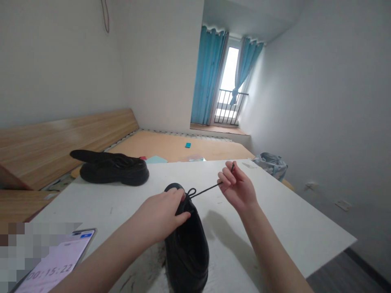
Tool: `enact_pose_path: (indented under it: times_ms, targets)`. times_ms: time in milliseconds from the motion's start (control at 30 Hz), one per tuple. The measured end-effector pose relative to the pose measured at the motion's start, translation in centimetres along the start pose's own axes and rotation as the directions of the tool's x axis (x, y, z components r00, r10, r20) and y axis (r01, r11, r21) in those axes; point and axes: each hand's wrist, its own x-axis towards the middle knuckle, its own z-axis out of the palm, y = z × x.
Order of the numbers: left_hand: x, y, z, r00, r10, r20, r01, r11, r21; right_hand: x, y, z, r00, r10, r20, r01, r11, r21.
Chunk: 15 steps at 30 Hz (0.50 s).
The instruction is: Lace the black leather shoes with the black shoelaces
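A black lace-up shoe (191,244) stands on the white table in front of me, its toe pointing away and its opening toward me. My left hand (166,211) lies over the upper near the laces; its thumb reaches across the tongue, and the fingertips are partly hidden, so what they grip cannot be made out. To the right, my right hand (236,185) is raised and closed on a black shoelace (207,190). The lace runs taut from the shoe to those fingers, with a small loop beside the eyelets.
A second black shoe (114,169) lies at the table's far left. A phone (70,260) showing a timer rests at the near left. Past the white table (290,228) are a bed (159,142) with a small blue object (188,145) and a patterned bag (271,165).
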Motion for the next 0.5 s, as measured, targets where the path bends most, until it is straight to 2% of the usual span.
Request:
enact_pose_path:
  times_ms: [100,200,367,500]
  targets:
    - [0.2,0.0,-0.1,1.000,0.023,-0.011,-0.023,1.000,-0.014,-0.4,0.9,0.9,0.994,0.061,0.090,-0.054,0.995,-0.080]
    - [0.3,0.1,0.0,0.999,0.020,-0.036,-0.021,0.999,-0.027,-0.8,2.5,2.2,0.984,0.102,0.148,-0.065,0.969,-0.240]
    - [0.4,-0.1,0.8,0.999,0.008,-0.047,-0.009,1.000,-0.027,-1.4,3.8,3.3,0.975,0.074,0.209,0.032,0.886,-0.462]
    - [0.8,-0.5,1.3,0.998,0.038,-0.042,-0.040,0.997,-0.059,-1.7,3.5,3.2,0.953,0.048,0.299,0.157,0.765,-0.624]
